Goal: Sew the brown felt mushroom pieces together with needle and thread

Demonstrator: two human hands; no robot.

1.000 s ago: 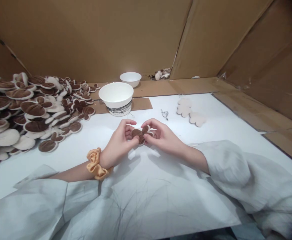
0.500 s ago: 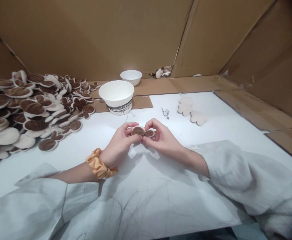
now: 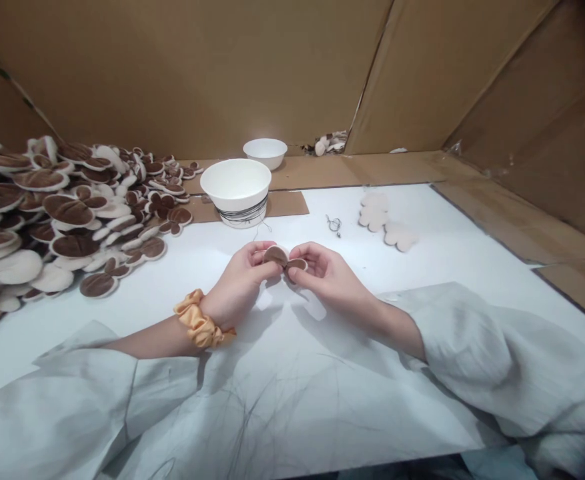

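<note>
A small brown fabric piece with white edging [image 3: 276,256] is held between my two hands above the white sheet. My left hand [image 3: 245,277], with an orange scrunchie [image 3: 201,321] at its wrist, pinches the rounded left lobe. On the other side, my right hand [image 3: 329,275] grips the smaller right lobe between thumb and fingers. A thin dark thread [image 3: 259,230] runs near my left fingertips, close to the large white bowl [image 3: 236,183], which has dark thread wound around it. Any needle is too small to make out.
Brown and white fabric pieces [image 3: 72,210] are heaped at the left. A smaller white bowl [image 3: 265,153] stands behind the large one. Pale scalloped pieces [image 3: 373,212] and a small thread tangle [image 3: 334,225] lie right of centre. Cardboard walls [image 3: 187,73] enclose the back and right.
The fabric piece has turned slightly in my fingers, its right lobe facing more upward. My right thumb has shifted onto that lobe. The whole view has moved a little.
</note>
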